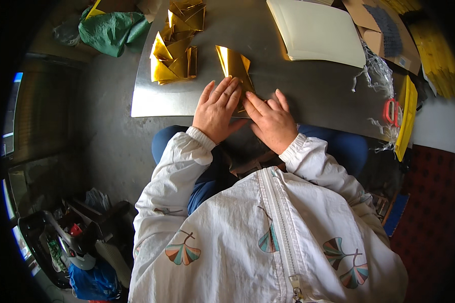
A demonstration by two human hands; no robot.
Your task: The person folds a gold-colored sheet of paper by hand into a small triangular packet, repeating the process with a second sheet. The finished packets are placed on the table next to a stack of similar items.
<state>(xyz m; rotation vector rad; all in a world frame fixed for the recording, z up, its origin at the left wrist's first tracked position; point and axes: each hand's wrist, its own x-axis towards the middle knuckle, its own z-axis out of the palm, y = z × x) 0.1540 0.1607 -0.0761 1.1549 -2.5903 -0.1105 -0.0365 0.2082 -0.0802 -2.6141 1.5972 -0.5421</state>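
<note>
A sheet of shiny gold foil paper (235, 61), partly folded, lies at the near edge of the metal table (268, 30). My left hand (218, 108) rests flat over its left part, fingers stretched out and pointing away from me. On its lower right side, my right hand (272, 117) presses with extended fingertips, the other fingers spread apart. Both palms hang near the table's front edge. The lower end of the foil is hidden under my fingers. To the left of it, folded gold foil pieces (174, 58) are piled in a row that runs toward the back.
A stack of pale sheets (318, 33) lies at the back right. Beyond it are a cardboard box (389, 30), clear plastic strands (378, 70), red-handled scissors (391, 112) and a yellow strip (407, 118) by the right edge. A green bag (111, 31) sits off the table's left side.
</note>
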